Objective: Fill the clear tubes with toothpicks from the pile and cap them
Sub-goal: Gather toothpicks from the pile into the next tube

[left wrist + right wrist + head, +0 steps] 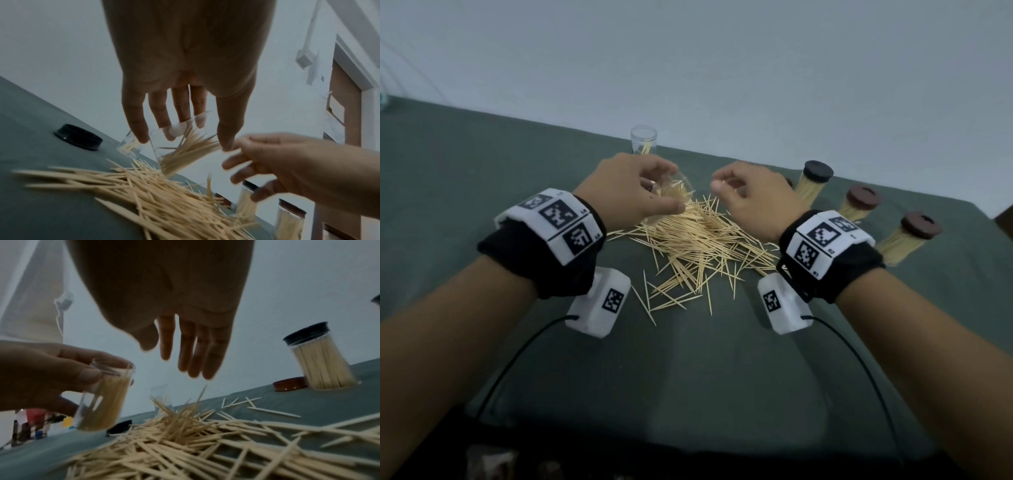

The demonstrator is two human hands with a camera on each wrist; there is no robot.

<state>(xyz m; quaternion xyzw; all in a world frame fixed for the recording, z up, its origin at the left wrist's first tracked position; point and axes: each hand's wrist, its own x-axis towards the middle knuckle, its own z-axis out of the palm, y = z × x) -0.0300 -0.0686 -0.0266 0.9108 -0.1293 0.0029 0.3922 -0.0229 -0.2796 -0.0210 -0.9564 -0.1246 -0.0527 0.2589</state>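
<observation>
Above the far edge of the pile (698, 246), a clear tube (674, 192) is held tilted in the left hand (626, 192). Its sides are pinched between the thumb on one side and the fingers (135, 123) on the other, with the open mouth up by the fingertips. It is partly filled with toothpicks, and some are seen poking toward the rim in the right wrist view. The right hand (753, 202) is kept just beside the tube mouth, not touching it. Its fingers (193, 350) are loosely bent and close together, and whether a toothpick is pinched in them cannot be told.

Under both hands, the pile is spread on the green table (482, 164). Behind the left hand, a second open tube (643, 138) with a few toothpicks is stood upright. On the right, three capped tubes (856, 209) full of toothpicks are lined up. A black cap (78, 137) is left lying on the table on the left, and a brown cap (290, 383) just beside a full tube.
</observation>
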